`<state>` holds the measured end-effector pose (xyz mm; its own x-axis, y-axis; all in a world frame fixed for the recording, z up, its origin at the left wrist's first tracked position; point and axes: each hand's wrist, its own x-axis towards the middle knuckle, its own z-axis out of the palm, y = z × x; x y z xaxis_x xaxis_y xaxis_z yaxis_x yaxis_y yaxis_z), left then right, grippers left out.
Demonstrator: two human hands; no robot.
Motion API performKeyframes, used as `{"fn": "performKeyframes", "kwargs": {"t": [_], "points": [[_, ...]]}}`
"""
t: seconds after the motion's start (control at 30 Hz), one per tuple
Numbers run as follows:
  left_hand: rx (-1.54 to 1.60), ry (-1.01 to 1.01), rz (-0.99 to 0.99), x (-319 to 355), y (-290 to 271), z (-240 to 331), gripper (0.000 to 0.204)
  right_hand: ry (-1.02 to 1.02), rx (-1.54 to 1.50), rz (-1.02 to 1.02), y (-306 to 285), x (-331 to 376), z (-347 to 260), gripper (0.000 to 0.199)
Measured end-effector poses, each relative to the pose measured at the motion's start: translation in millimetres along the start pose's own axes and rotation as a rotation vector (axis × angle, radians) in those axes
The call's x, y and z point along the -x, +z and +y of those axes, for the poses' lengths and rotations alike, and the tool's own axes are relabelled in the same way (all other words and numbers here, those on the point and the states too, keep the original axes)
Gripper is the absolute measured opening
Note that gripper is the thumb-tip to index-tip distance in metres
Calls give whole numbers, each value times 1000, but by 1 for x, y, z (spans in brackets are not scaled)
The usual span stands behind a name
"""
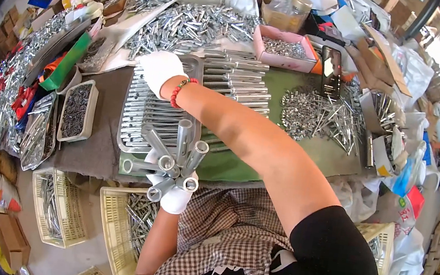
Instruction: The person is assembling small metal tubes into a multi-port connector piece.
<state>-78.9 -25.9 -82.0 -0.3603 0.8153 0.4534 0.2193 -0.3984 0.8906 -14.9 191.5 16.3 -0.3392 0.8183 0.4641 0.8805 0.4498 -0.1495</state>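
Observation:
My left hand point(174, 195), in a white glove, is closed around a bunch of several shiny metal tubes point(172, 160) that fan out above my lap. My right hand point(160, 70), also white-gloved with a red bead bracelet at the wrist, reaches across to the far left end of a metal tray point(129, 146) and rests on the rows of metal tubes point(146, 106) laid in it. More tubes point(239, 79) lie in rows to the right of the tray. Whether the right hand grips anything is hidden under the glove.
A big heap of loose tubes point(196, 23) lies on white sheeting behind the tray. A pink box point(283, 48) of small parts and a pile of bolts point(317, 114) sit right. Cream plastic baskets point(125, 225) stand below the table edge. Trays of parts point(76, 110) line the left.

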Motion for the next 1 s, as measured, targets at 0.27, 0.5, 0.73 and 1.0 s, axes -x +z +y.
{"fn": "performKeyframes", "kwargs": {"t": [0.27,0.5,0.73,1.0], "points": [[22,13,-228,0,-14,13,60,-71,-393,16,-29,8,8,33],[837,-577,-366,-13,2,34,84,4,-1352,-33,-177,67,-17,44],[564,-124,-417,-12,-4,38,56,-235,-954,-66,-196,93,-47,54],[565,-346,-518,-16,-2,22,68,-399,-628,-32,-184,102,-56,34]]}}
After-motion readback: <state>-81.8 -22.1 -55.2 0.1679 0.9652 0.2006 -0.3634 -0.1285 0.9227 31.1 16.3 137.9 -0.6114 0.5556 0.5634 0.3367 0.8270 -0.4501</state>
